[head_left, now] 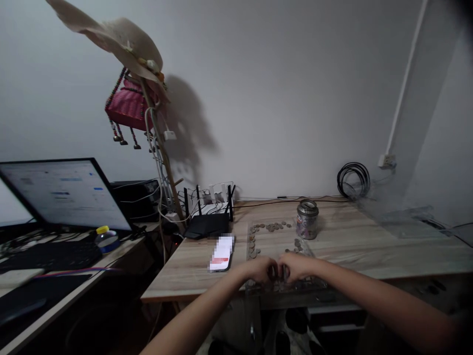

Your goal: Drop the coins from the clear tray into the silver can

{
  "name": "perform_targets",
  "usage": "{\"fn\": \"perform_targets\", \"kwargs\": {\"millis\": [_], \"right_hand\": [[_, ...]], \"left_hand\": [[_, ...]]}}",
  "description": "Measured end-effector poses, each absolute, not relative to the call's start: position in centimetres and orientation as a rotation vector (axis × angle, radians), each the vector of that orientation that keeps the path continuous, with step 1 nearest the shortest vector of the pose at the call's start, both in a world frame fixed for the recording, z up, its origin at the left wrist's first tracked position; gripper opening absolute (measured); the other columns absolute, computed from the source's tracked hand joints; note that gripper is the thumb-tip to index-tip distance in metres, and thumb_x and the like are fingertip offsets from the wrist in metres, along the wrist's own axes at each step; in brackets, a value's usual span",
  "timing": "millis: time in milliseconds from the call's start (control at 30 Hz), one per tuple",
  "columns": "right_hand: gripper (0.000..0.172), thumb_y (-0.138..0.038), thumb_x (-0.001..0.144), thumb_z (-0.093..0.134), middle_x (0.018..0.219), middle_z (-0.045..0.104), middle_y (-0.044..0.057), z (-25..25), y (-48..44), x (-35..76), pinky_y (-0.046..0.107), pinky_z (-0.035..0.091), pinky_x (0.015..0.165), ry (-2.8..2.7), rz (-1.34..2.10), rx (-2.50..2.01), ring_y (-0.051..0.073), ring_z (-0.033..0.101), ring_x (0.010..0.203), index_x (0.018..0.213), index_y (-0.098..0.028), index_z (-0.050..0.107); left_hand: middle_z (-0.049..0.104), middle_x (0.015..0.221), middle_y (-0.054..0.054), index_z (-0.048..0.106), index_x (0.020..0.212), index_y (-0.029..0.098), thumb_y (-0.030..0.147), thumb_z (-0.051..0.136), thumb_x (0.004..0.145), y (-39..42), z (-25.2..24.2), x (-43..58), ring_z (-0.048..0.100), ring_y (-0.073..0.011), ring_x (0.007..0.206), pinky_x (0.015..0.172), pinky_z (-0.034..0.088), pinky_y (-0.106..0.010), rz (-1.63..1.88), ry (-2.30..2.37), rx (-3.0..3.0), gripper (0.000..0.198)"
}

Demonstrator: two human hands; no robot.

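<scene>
My left hand (263, 269) and my right hand (294, 266) meet at the front edge of the wooden table, fingertips almost touching. Both have curled fingers, and whatever is between them is too dark and small to make out. Beneath them lies a transparent plastic sheet or shallow tray (271, 246). Coins are spread along its borders: a row of coins (275, 227) at the back, a column of coins (253, 246) on the left and a few coins (298, 245) on the right. A printed tin with a slotted lid (307, 221) stands upright behind my right hand.
Left of the coins a lit phone (222, 253) lies near a black router (207, 225). Coiled black cable (353, 180) rests against the wall. On the neighbouring desk are a monitor (66, 197) and a yellow-capped bottle (107, 240). A hat (125, 42) and pink bag (127, 106) hang from a stand.
</scene>
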State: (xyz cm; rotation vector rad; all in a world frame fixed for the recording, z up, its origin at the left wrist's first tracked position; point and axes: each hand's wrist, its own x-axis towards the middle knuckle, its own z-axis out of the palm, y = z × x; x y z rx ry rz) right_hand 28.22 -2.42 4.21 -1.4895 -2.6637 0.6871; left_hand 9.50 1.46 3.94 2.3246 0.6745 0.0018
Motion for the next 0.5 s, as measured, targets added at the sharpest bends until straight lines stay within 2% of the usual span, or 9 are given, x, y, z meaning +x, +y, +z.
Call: {"fn": "perform_targets", "kwargs": {"millis": [233,400,500], "right_hand": [[0.036,-0.013,0.059,0.06,0.067,0.059,-0.004,3.6,-1.9,28.9,0.017,0.038,0.055,-2.641,1.106,-1.288,0.009,0.05,0.061,0.094,-0.017,0.066],[0.033,-0.016,0.053,0.065,0.064,0.059,-0.006,5.4,-1.7,29.7,0.017,0.037,0.054,-2.796,1.075,-1.327,0.009,0.05,0.059,0.086,-0.02,0.069],[0.025,-0.015,0.048,0.068,0.055,0.055,-0.007,6.3,-1.8,30.2,0.018,0.035,0.052,-2.853,0.983,-1.489,0.008,0.048,0.055,0.073,-0.02,0.07]], "left_hand": [[0.062,0.063,0.001,0.069,0.078,0.02,0.013,0.057,0.054,1.3,4.5,9.0,0.05,-0.0116,0.053,0.053,0.04,-0.022,-0.074,0.622,2.272,0.028],[0.062,0.061,0.002,0.068,0.071,0.022,0.014,0.058,0.051,1.3,5.0,9.2,0.049,-0.0114,0.053,0.054,0.04,-0.023,-0.12,0.624,2.309,0.024],[0.06,0.057,0.002,0.067,0.066,0.021,0.014,0.059,0.051,1.4,5.2,9.0,0.048,-0.0107,0.05,0.053,0.04,-0.023,-0.155,0.601,2.283,0.018]]}}
